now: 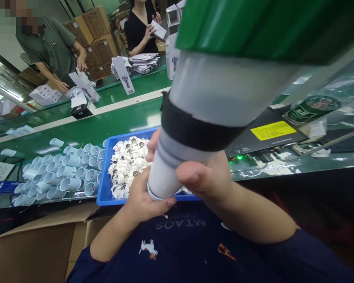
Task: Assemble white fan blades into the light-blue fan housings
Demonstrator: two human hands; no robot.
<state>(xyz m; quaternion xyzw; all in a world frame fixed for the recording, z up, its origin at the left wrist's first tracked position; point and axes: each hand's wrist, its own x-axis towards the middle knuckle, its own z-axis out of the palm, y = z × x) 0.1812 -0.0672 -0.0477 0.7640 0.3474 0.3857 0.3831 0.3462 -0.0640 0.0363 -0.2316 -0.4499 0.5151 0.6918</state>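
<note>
A large tool with a flared green top, a whitish tube and a band of black tape hangs slantwise close before me. My right hand is wrapped round the tube below the tape, thumb in front, fingertips showing on the far left side. Around the tube's lower end, my left hand is closed on a light-blue cylinder, of which only the rim shows. Behind my hands stands a blue tray of white plastic parts with dark round centres.
Many light-blue cylinders lie left of the tray. A black device with a yellow label and a green-labelled tub are at right. Across the green bench, two people handle white boxes. An open carton stands at lower left.
</note>
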